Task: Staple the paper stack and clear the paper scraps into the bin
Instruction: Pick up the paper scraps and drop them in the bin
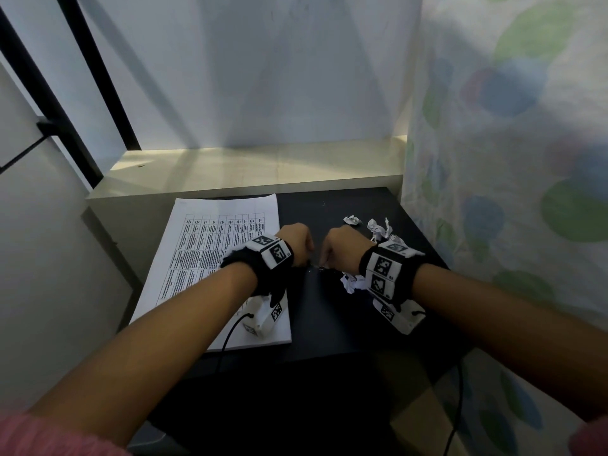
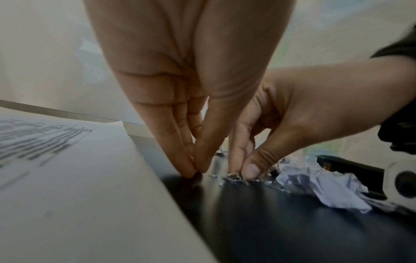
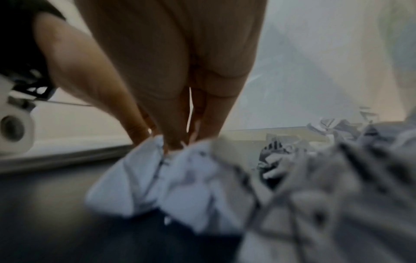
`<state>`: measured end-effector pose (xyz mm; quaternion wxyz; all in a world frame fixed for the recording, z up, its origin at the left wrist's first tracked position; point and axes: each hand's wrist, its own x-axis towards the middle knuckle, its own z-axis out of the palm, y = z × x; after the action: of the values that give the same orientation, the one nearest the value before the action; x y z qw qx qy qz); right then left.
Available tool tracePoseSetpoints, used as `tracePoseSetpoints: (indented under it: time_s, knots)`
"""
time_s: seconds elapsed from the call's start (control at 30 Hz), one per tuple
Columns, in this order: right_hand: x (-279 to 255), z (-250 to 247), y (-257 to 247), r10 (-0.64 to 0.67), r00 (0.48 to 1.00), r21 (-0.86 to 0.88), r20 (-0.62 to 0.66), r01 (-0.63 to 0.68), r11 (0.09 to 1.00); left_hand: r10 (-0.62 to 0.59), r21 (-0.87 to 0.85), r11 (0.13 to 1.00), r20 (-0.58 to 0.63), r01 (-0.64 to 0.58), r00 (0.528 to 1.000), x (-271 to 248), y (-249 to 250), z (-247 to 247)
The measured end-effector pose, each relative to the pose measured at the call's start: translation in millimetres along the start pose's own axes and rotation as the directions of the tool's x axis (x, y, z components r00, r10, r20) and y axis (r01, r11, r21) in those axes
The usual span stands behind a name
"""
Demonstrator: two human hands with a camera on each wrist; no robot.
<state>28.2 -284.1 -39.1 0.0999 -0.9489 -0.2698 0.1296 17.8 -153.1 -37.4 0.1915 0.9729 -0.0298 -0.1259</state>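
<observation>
Left hand (image 2: pixel 180 85): thumb and forefinger tips pinched together on the black table (image 2: pixel 292 222), right at the paper stack (image 1: pixel 210 258) edge; can't tell if anything's between them. Right hand (image 2: pixel 292 115): fingertips pinched on loose staples (image 2: pixel 236 178). One stack, left side of the table. Four crumpled scraps visible: one (image 1: pixel 352 282) under the right wrist, three (image 1: pixel 378 227) beyond. Black stapler (image 2: pixel 351 167) partly hidden behind the near scrap

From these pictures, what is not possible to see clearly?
- Stapler: left wrist view shows only a dark part behind a scrap.
- Bin: in no view.
- Silver bits at the right hand: too small.
- Left hand fingertips: what they pinch is hidden.
- Right wrist view: blurred.
</observation>
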Motion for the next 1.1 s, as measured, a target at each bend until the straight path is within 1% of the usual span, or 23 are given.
tracePoseSetpoints:
  time_s: [0.13,0.27,0.5,0.6,0.7,0.77,0.9,1.0,1.1]
  knots:
    - [4.9,-7.1,2.5,0.048,0.996,0.083,0.074,-0.054,0.995,0.008,0.014,1.000,0.038,-0.008,0.999,0.7,-0.4,-0.7]
    - [4.6,-8.8,0.1,0.045,0.991,0.060,0.129,-0.053,0.997,0.037,0.033,0.999,0.106,-0.040,0.994,-1.3,2.5,0.6]
    - [-0.8,-3.3,4.5,0.029,0.993,0.042,0.112,-0.033,0.999,0.022,0.036,0.999,0.080,-0.025,0.997,-0.5,11.7,4.0]
    - [-1.2,-5.6,5.0,0.045,0.991,0.038,0.130,-0.050,0.998,0.002,0.033,0.999,0.066,-0.004,0.998,0.4,12.3,5.7]
    - [-1.6,-13.4,6.3,0.067,0.986,0.022,0.153,-0.071,0.997,0.007,0.026,1.000,0.061,-0.008,0.998,2.2,9.3,7.3]
    - [-1.6,-19.1,10.4,0.077,0.987,0.051,0.138,-0.085,0.995,0.004,0.009,1.000,0.061,-0.005,0.998,2.3,7.9,7.3]
    - [-1.9,-28.3,18.9,0.097,0.994,0.143,0.053,-0.104,0.984,0.008,-0.023,1.000,0.061,-0.007,0.998,3.3,9.8,7.3]
    - [-4.5,-31.4,23.0,0.100,0.995,0.143,0.009,-0.100,0.985,0.024,-0.032,0.999,0.083,-0.022,0.996,5.5,16.6,8.6]
    - [-8.8,-31.6,26.2,0.130,0.991,0.149,0.007,-0.130,0.980,0.047,-0.057,0.997,0.090,-0.042,0.995,5.9,24.8,12.0]
